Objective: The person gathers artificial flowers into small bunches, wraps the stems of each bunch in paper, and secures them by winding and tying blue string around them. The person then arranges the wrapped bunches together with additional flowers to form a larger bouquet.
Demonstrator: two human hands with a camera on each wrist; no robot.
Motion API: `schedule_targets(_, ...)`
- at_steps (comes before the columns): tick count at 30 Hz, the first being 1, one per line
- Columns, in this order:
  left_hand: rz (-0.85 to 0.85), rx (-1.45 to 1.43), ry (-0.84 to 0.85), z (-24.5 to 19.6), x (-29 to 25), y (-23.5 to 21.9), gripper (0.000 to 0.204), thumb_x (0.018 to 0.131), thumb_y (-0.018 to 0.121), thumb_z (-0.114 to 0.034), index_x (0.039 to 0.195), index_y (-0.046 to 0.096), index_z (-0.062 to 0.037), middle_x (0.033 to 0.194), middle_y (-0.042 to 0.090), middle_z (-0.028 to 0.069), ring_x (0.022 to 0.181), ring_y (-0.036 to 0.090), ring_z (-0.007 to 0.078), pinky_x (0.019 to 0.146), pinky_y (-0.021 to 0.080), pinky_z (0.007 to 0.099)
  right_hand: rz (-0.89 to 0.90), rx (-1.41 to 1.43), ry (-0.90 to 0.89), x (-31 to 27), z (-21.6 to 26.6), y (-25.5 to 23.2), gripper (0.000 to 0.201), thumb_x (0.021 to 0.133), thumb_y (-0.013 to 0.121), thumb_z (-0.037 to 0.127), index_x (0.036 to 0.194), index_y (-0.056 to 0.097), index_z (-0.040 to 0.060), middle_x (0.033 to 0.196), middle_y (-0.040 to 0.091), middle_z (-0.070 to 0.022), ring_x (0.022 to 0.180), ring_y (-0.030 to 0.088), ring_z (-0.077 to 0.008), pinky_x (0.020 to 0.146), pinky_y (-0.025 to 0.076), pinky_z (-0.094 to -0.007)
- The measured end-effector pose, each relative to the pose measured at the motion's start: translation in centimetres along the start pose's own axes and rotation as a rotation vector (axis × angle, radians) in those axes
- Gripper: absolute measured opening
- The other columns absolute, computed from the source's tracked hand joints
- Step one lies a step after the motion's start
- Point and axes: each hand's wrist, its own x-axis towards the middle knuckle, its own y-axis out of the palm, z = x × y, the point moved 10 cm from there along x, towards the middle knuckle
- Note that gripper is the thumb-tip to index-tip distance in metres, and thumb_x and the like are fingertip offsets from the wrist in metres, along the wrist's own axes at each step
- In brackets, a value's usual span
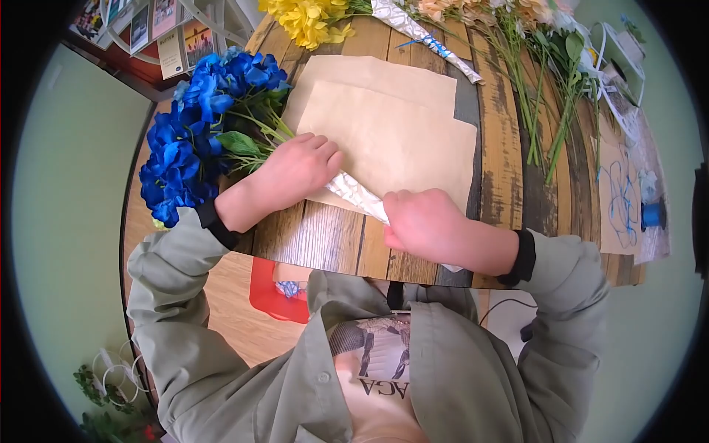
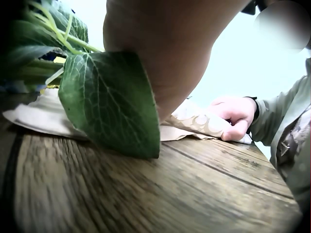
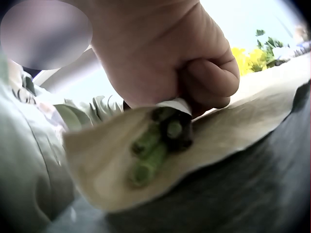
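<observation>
A bouquet of blue artificial flowers (image 1: pixel 185 133) lies at the table's left, its stems running into a white patterned paper wrap (image 1: pixel 358 196). My left hand (image 1: pixel 295 166) grips the upper part of the wrap, just below the green leaves. Lower down, my right hand (image 1: pixel 425 218) holds the wrap's narrow end with curled fingers. In the right wrist view, cut stem ends (image 3: pixel 148 160) poke out below that hand, with a loose flap of paper around them. A large green leaf (image 2: pixel 112 104) covers part of the left hand in the left wrist view.
Sheets of brown kraft paper (image 1: pixel 391 133) lie on the wooden table (image 1: pixel 325 240). Behind are yellow flowers (image 1: pixel 306 18) and another wrapped bundle (image 1: pixel 436 46). Loose stems (image 1: pixel 539 103), blue string (image 1: pixel 622 196) and a blue spool (image 1: pixel 653 215) are on the right. Below stands a red bin (image 1: pixel 267 295).
</observation>
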Motion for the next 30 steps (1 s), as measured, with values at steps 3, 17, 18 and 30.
schedule_targets(3,0.029,-0.029,0.001,0.3,0.0,0.4,0.01,0.072,0.054,-0.009,0.079,0.049,-0.0034,0.079,0.053,0.0102,0.078,0.056,0.0269,0.071,0.047,0.0354,-0.031,-0.192,-0.025,-0.3,1.0,-0.8,0.033,0.076,0.067,0.03,0.082,0.051,0.0014,0.07,0.053,-0.0103,0.055,0.057,-0.0218,0.049,0.046,-0.0309)
schedule_targets(17,0.164,0.147,0.046,-1.1,1.0,0.7,0.009,0.068,0.058,-0.011,0.076,0.054,-0.0085,0.078,0.053,0.0036,0.083,0.052,0.02,0.076,0.042,0.0302,0.031,-0.138,-0.053,3.3,0.2,0.2,0.03,0.082,0.055,0.028,0.079,0.051,-0.0007,0.053,0.056,-0.0076,0.046,0.058,-0.0242,0.044,0.045,-0.0355)
schedule_targets(18,0.163,0.147,0.046,-1.4,1.3,0.7,0.009,0.068,0.058,-0.011,0.076,0.054,-0.0085,0.078,0.053,0.0036,0.083,0.052,0.02,0.076,0.042,0.0302,0.031,-0.139,-0.053,3.4,0.1,0.3,0.03,0.082,0.055,0.028,0.079,0.051,-0.0007,0.053,0.056,-0.0076,0.046,0.058,-0.0242,0.044,0.045,-0.0355)
schedule_targets(30,0.162,0.236,-0.037,-0.5,0.5,0.9,0.02,0.07,0.061,-0.013,0.088,0.055,-0.0099,0.084,0.054,0.0007,0.09,0.052,0.0175,0.081,0.04,0.0299,0.041,-0.263,-0.128,3.7,0.7,0.7,0.032,0.083,0.052,0.031,0.076,0.052,-0.0002,0.049,0.054,-0.0072,0.043,0.056,-0.0252,0.044,0.045,-0.0374)
